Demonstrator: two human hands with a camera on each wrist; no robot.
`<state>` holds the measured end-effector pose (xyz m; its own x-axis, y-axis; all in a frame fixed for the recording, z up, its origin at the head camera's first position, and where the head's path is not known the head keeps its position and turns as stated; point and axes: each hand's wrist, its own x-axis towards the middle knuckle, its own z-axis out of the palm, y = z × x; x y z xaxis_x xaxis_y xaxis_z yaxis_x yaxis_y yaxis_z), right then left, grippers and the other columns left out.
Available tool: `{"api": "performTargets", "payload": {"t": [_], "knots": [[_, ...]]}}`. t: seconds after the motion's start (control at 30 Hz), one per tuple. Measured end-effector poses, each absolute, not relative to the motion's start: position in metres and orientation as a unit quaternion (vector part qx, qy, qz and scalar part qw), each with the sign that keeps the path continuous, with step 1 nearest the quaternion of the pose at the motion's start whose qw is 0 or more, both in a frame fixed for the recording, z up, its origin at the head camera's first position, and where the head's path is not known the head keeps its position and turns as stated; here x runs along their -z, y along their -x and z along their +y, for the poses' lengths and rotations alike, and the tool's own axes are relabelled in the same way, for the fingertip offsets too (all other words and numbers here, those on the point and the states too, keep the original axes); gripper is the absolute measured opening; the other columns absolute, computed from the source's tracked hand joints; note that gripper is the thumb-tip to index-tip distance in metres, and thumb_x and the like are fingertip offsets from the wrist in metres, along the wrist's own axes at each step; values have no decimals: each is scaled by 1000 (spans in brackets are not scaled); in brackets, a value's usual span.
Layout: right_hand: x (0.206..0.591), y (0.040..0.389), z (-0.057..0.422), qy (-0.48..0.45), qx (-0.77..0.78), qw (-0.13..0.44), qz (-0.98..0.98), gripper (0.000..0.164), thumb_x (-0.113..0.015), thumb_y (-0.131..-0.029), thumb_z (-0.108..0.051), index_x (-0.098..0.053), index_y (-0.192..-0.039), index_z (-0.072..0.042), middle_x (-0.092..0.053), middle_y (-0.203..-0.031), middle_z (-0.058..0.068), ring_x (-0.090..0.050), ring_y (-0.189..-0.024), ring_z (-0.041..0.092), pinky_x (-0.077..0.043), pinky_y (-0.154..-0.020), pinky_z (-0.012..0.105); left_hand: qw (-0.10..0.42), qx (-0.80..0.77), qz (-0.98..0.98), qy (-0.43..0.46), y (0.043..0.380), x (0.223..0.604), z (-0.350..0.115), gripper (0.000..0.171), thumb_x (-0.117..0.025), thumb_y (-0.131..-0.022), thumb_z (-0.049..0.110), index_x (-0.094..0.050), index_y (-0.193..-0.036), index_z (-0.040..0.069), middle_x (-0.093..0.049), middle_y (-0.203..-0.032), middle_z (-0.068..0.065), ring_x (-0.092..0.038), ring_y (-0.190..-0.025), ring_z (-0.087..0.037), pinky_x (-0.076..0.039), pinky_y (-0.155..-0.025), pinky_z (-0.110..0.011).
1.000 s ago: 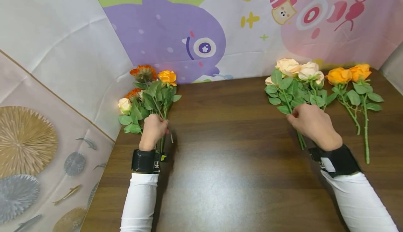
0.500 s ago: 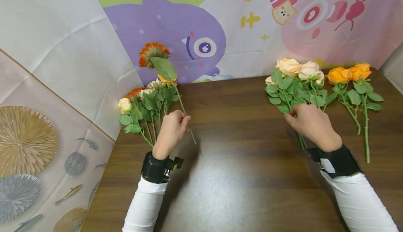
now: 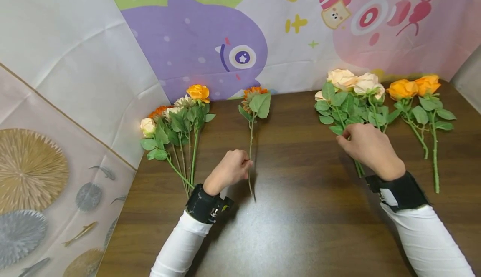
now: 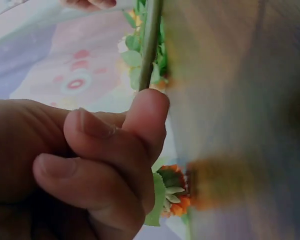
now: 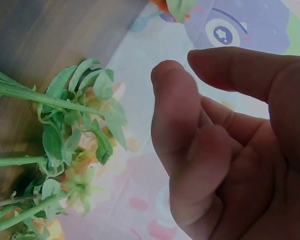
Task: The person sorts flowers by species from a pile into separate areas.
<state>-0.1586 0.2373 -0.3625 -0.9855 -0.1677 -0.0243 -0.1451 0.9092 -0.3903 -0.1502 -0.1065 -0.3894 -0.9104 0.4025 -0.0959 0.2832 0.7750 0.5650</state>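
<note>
Head view: your left hand pinches the orange flower low on its stem, well below the leaves, a hold that probably spares bloom and foliage from crushing. The flower is set apart between the mixed bunch on your left and the peach roses on your right, likely so that it doesn't tangle with either. Its bloom points at the printed backdrop, as the others do, which leaves the stems turned toward you, where you can reach them. You cannot tell whether the stem touches the tabletop, though its shadow runs just beside it.

Your right hand holds nothing: the fingers bend loosely, thumb and forefinger apart, and the right wrist view puts the rose stems away from them. It seems simply parked above those stems. Farther right lie two yellow-orange roses, perhaps paired for their matching colour.
</note>
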Motion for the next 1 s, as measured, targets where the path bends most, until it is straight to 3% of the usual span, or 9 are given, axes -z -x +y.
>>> {"api": "performTargets", "payload": {"t": [0.37, 0.57, 0.7, 0.83, 1.0], "knots": [[364, 160, 233, 90, 195, 30, 976, 28, -60, -96, -26, -72, -99, -1, -68, -75, 8, -56, -56, 19, -41, -47, 34, 170, -241, 942, -161, 154, 401, -103, 28, -61, -99, 13, -73, -73, 6, -58, -52, 4, -56, -48, -10, -41, -50, -20], [365, 158, 233, 93, 194, 31, 976, 28, -60, -96, -26, -72, -97, -1, -67, -74, 7, -55, -55, 19, -41, -46, 34, 186, -223, 943, -164, 153, 401, -102, 35, -63, -99, 17, -69, -66, 6, -55, -49, 4, -54, -45, -10, -41, -47, -20], [365, 158, 234, 93, 193, 32, 976, 28, -59, -96, -26, -71, -97, -1, -67, -74, 7, -56, -55, 18, -41, -46, 34, 176, -209, 950, -148, 152, 395, -107, 45, -60, -100, 22, -62, -57, 9, -55, -48, 4, -56, -45, -11, -43, -50, -22], [364, 158, 234, 96, 192, 29, 976, 28, -59, -97, -26, -71, -96, -1, -67, -73, 7, -55, -54, 18, -41, -46, 34, 143, -190, 965, -111, 155, 383, -124, 44, -57, -101, 26, -58, -59, 11, -61, -54, 1, -60, -51, -15, -47, -54, -28], [363, 157, 233, 100, 192, 26, 976, 27, -59, -97, -26, -71, -95, -1, -65, -71, 6, -53, -53, 18, -39, -46, 33, 86, -172, 981, -38, 163, 370, -160, 42, -57, -100, 23, -49, -60, 12, -52, -58, -1, -55, -54, -18, -45, -52, -33]]}}
